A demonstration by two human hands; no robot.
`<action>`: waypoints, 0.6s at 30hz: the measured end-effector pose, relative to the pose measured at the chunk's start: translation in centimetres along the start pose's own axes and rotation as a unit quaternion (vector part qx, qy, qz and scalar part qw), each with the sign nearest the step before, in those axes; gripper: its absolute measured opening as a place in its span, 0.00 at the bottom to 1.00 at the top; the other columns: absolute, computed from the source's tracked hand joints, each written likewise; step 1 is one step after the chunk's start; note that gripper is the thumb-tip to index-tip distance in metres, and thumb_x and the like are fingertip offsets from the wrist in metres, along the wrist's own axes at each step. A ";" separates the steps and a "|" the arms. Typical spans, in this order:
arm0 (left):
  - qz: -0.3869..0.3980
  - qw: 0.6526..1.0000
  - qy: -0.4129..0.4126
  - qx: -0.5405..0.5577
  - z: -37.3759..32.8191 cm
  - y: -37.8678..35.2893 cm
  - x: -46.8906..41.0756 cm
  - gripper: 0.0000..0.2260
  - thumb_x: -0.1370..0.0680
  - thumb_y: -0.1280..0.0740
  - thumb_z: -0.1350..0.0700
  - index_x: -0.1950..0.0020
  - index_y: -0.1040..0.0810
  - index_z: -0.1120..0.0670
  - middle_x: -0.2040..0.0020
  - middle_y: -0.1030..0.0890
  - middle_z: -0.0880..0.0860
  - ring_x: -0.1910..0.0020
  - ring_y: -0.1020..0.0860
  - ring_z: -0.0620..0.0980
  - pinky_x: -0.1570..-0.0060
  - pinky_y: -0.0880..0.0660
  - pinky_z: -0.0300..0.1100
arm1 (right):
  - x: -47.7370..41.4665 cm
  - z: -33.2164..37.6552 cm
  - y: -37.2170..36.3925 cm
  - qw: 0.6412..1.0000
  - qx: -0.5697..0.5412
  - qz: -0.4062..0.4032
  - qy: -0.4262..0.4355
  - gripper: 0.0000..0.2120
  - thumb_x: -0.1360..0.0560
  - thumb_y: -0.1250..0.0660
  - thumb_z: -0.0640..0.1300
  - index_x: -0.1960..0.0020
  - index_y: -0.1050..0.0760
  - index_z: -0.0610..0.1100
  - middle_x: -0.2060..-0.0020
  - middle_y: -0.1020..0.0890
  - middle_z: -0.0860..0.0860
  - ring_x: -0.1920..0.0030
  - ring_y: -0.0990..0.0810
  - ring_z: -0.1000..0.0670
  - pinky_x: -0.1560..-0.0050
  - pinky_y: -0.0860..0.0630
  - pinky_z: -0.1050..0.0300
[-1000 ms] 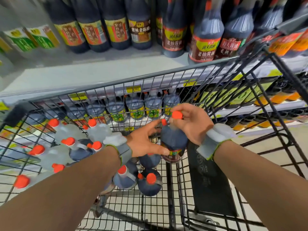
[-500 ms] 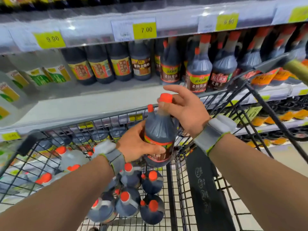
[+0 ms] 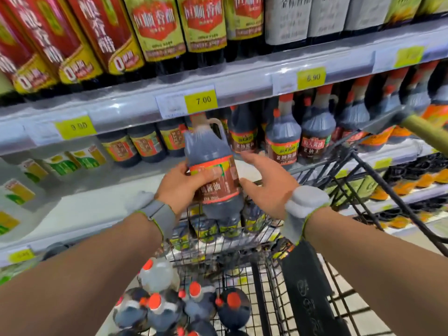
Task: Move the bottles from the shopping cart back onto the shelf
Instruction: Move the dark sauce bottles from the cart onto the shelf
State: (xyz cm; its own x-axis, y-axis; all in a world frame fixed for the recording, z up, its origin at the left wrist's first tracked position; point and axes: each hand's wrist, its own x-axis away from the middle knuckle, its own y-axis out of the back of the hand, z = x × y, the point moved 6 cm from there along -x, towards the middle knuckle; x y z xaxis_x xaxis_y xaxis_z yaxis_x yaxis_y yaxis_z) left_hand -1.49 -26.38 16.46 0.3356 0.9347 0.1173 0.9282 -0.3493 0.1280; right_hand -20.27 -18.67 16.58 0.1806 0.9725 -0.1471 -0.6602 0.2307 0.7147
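Observation:
A dark soy sauce bottle with a red label and a loop handle stands upright in the air above the cart's front edge, in front of the middle shelf. My left hand grips it around the label. Just right of the bottle is my right hand, fingers spread; I cannot tell whether it touches the bottle. Several dark bottles with orange caps lie in the shopping cart below. More of the same bottles stand on the shelf behind.
Price tags run along the upper shelf edge, with tall red-labelled bottles above. Pale bottles stand at the left of the middle shelf. The cart handle crosses the right side. Lower shelves hold orange-capped goods.
The bottle has risen from the cart up to shelf height. My right hand has let go of its cap and neck and now sits beside the label. The view has tilted upward.

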 end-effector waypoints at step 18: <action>-0.077 0.994 -0.070 -0.042 -1.3 -4.3 -8.5 0.42 0.50 0.17 0.44 0.37 0.21 0.52 0.47 0.13 0.49 0.49 0.14 0.48 0.43 0.18 0.50 | 0.3 -1.3 -4.3 0.930 0.367 0.023 -0.005 0.43 0.21 0.50 0.62 0.21 0.66 0.38 0.20 0.52 0.39 0.21 0.56 0.35 0.24 0.59 0.36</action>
State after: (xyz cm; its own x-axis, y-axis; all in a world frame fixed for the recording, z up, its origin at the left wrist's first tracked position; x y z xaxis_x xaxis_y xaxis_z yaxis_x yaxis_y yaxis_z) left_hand -8.60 -32.93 16.21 0.2148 0.9755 -0.0471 0.9556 -0.2000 0.2164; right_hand -18.29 -19.30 12.54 0.1743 0.9796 -0.1002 0.0070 0.1005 0.9949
